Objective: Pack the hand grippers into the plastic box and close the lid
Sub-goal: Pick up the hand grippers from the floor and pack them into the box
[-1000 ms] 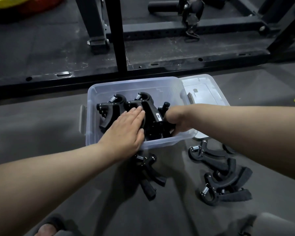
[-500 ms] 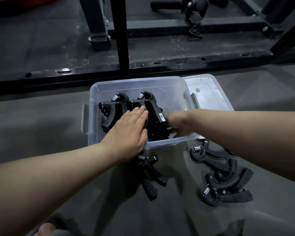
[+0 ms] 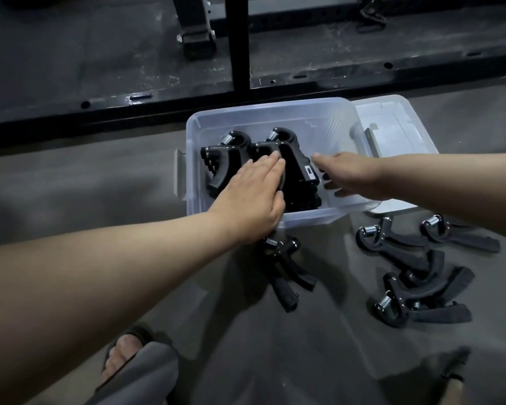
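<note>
A clear plastic box sits on the grey floor with several black hand grippers standing packed in its left half. My left hand lies flat on top of those grippers, fingers straight. My right hand reaches into the box's right half with fingers spread and nothing in it. The clear lid lies beside the box on the right. One hand gripper lies on the floor in front of the box. Several more hand grippers lie at the right.
A black steel rack frame with an upright post runs across the floor just behind the box. My sandalled foot and grey trouser leg are at the bottom left.
My right hand has let go of the gripper it was pushing into the box and has opened, drawing back to the right. My left hand stays pressed on the packed grippers.
</note>
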Demonstrator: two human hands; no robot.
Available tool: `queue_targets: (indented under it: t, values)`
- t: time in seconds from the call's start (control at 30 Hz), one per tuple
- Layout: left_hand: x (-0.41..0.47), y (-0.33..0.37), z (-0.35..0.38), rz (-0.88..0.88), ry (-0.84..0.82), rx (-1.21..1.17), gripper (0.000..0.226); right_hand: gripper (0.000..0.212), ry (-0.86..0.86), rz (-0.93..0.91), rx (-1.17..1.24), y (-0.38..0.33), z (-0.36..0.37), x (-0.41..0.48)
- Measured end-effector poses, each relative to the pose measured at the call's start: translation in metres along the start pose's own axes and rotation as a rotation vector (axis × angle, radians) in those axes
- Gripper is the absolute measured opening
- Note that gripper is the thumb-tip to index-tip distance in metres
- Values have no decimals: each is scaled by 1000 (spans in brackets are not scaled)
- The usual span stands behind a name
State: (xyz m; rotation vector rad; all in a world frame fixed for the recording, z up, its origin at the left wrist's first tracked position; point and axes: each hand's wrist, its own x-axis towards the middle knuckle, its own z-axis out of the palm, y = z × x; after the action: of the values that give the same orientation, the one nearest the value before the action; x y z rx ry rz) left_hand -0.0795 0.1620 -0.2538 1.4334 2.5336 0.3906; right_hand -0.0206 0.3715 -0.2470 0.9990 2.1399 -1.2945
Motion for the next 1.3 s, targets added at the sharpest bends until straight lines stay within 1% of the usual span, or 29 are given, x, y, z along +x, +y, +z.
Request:
queue_targets:
  t: [0.03,0.07,0.1,0.13,0.17,0.2,0.23,0.27,0.3,0.33,0.37,0.4,0.43,0.47,0.5,0.53,0.6,0.63,0.67,0.7,0.77,0.9,1.03,1.07,1.13,1.2,1.27,1.3]
  values:
    - [0,0,0,-4,1,-1,66,78,48,-29,-21,1,0,-2]
    - [0,0,0,-7,2,-3,66,79,83,-74,-57,2,0,-5]
    - [0,0,0,-10,2,-3,66,73,125,-141,-101,2,0,-10]
    - [0,1,0,-12,1,-4,66,61,178,-235,-147,3,0,-17]
    - [0,0,0,-13,-1,-5,65,48,231,-360,-188,4,1,-25]
    - [1,0,0,-12,-2,-6,65,38,289,-527,-238,6,1,-34]
    - [1,0,0,-12,-2,-7,64,32,337,-741,-299,8,0,-45]
    - [1,0,0,-12,-2,-8,64,29,334,-970,-389,10,0,-56]
    - [1,0,-1,-12,-3,-9,64,30,282,-1185,-514,15,1,-64]
    - [1,0,-1,-13,-3,-8,65,29,189,-1354,-615,23,6,-71]
    - [1,1,-1,-14,-3,-6,66,27,62,-1428,-690,31,16,-78]
    - [1,1,-1,-13,-1,-4,66,24,-73,-1451,-744,40,29,-84]
    - [2,1,-1,-12,1,-3,66,21,-201,-1442,-819,50,44,-88]
    - [2,1,-1,-13,2,-3,66,22,-286,-1407,-939,62,62,-89]
    - [1,1,-1,-15,3,-3,66,24,-336,-1301,-1079,74,78,-88]
    - [2,1,0,-15,5,-3,65,27,-307,-1160,-1189,84,91,-84]
    - [2,0,0,-12,5,-6,65,34,-246,-700,-1241,95,109,-69]
    - [1,0,0,-11,5,-9,64,40,-244,-473,-1197,92,114,-62]
    - [1,0,0,-12,6,-13,64,47,-262,-300,-1108,89,118,-53]
    - [1,-1,0,-14,9,-17,64,53,-280,-213,-1012,87,122,-43]
    - [1,0,-1,-17,15,-25,63,55,-296,-156,-903,79,122,-30]
    - [1,0,-1,-55,14,-31,64,51,-220,-188,-867,73,118,-25]
    - [0,0,-1,-88,13,-33,63,45,-229,-109,-773,70,126,-32]
    - [0,-1,0,-90,11,-35,63,42,-230,-70,-706,69,126,-35]
    - [1,0,-1,-95,9,-43,62,32,-222,18,-476,71,125,-41]
    - [1,0,-1,-104,7,-55,62,15,-285,97,-212,69,122,-51]
    - [1,-1,-1,-106,1,-74,61,12,-420,147,-114,63,109,-65]
    - [1,-1,-1,-106,3,-84,60,17,-503,168,-119,59,99,-73]
